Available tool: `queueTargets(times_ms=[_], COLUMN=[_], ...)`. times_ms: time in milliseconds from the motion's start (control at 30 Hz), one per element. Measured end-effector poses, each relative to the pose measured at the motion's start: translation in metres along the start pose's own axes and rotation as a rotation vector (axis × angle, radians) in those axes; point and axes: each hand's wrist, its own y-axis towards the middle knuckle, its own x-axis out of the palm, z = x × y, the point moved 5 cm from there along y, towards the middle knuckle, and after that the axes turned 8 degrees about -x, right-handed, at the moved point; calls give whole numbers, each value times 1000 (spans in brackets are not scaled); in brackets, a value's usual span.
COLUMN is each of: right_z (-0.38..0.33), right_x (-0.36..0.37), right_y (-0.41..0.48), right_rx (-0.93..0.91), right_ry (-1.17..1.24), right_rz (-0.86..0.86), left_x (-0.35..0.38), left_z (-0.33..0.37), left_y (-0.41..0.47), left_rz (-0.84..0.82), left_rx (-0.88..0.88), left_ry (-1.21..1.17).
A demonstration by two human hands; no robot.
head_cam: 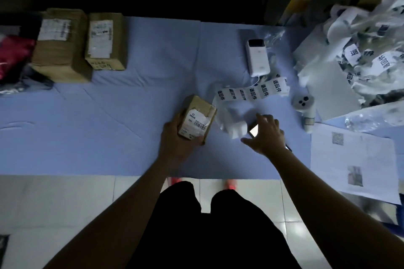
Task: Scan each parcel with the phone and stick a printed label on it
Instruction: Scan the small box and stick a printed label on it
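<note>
I see the small brown cardboard parcel (197,119) at the front middle of the blue cloth-covered table (109,126), tilted, with its white barcode sticker facing up. My left hand (175,137) grips it from the near-left side, fingers curled round its lower edge.

Just right of it, my right hand (265,135) is open with its fingers splayed, palm down over the dark phone (253,130). A lit corner of the screen shows under the fingers. I can't tell whether the palm is touching the phone.

Between the parcel and the phone lies a crumpled white paper wad (234,121). Running from it up to the right is a strip of white printed labels (251,91) with black characters, 6 visible.

Behind the strip lies a white rectangular box-shaped device (258,57) with a thin white cable at its near end. Right of the strip is a white handheld gadget with 2 dark dots (302,102).

At the far right is a heap of white plastic bags (360,54) with labels on them, and near it, printed white paper sheets (354,159) hang over the table edge.

At the back left, 2 bigger brown cardboard boxes (61,46) stand side by side, stickers up, and a red and black bag (13,57) sits at the left edge. There is a pale tiled floor (54,203) below.
</note>
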Motion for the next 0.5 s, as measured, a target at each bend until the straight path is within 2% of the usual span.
queueTargets(times_ms=[167,267,400,500], right_z=[32,43,47,40], right_x=[4,4,-2,-14], right_y=[-1,0,0,0], right_rx=[-67,-94,-98,-86], right_ry=[95,72,82,156], right_rz=[79,12,-2,77], left_x=[11,16,11,2], left_z=[1,-4,-8,-7], left_y=[-16,-28,-43,-50], left_rz=[10,10,98,175], left_rx=[-44,-92,-84,-73], left_ry=[-83,-166,-235,-206])
